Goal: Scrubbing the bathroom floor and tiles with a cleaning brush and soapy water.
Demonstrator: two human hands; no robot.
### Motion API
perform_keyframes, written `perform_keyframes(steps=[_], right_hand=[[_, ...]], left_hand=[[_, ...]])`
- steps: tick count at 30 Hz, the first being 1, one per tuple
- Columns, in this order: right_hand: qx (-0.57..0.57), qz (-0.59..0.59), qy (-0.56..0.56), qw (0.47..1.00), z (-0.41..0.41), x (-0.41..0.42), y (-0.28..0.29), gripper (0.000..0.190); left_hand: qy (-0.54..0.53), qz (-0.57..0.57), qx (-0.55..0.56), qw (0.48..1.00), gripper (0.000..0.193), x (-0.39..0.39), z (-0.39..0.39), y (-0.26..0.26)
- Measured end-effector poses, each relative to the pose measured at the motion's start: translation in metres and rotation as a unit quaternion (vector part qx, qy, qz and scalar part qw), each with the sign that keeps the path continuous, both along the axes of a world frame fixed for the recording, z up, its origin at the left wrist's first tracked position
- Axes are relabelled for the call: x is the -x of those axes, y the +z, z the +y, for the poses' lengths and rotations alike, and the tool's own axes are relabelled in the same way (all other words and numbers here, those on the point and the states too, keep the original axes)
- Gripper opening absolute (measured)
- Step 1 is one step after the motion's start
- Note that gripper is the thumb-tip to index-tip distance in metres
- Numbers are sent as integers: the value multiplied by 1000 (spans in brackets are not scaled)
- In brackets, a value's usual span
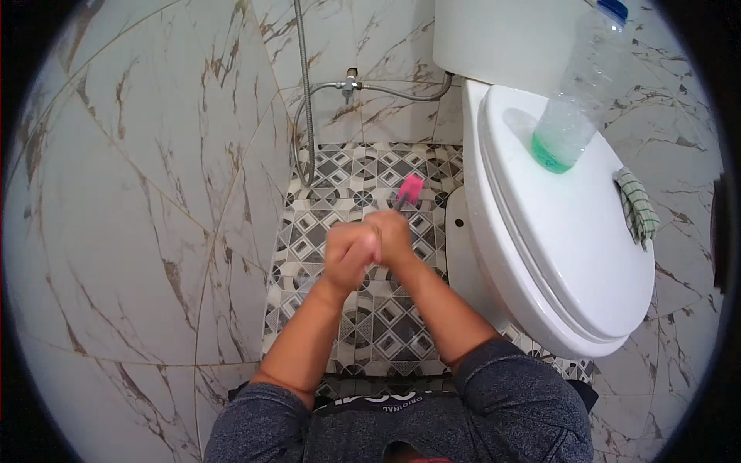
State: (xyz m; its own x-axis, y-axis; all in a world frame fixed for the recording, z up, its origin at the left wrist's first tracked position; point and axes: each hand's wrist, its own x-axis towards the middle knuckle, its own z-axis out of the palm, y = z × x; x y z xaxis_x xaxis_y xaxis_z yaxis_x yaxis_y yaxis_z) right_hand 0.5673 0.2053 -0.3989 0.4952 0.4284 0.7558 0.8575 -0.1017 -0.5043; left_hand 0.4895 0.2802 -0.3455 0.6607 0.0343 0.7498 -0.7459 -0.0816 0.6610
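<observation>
My right hand point(391, 234) is curled into a fist around the dark handle of a brush with a pink head point(411, 188). Just beside it, nearer to me and to the left, my left hand point(351, 252) is closed in line with the same handle. Both hands are slightly blurred and hide most of the handle between them. The pink head shows beyond my knuckles, over the patterned tile floor point(393, 341); whether it touches the tiles is hard to tell.
To the right stands a white toilet with its lid point(570, 231) down. On the lid are a clear plastic bottle point(579, 98) with a little green liquid and a folded checked cloth point(637, 208). A metal hose point(307, 87) and valve point(348, 85) are by the back wall. Marbled tile walls point(145, 191) flank the floor.
</observation>
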Motion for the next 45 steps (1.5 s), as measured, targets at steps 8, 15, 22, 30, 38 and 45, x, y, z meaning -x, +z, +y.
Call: perform_keyframes(steps=[8,15,22,30,38,45], right_hand=[[28,60,-8,998,-27,45,29,18],[80,-57,-75,992,-41,-39,-59,27],[20,101,-32,994,-41,34,-6,14],[74,210,-89,971,-37,28,-72,9],[44,196,-108,974,-43,-18,-81,8],[119,212,-111,964,-45,69,-68,10]], left_hand=[[-97,-36,41,994,38,16,-10,39],[22,61,-53,996,31,-7,-24,-41],[-166,-25,126,978,54,35,-7,53],[-150,-58,261,952,47,54,4,72],[244,-117,-100,957,40,47,-3,23],[-209,45,281,936,44,69,27,84]])
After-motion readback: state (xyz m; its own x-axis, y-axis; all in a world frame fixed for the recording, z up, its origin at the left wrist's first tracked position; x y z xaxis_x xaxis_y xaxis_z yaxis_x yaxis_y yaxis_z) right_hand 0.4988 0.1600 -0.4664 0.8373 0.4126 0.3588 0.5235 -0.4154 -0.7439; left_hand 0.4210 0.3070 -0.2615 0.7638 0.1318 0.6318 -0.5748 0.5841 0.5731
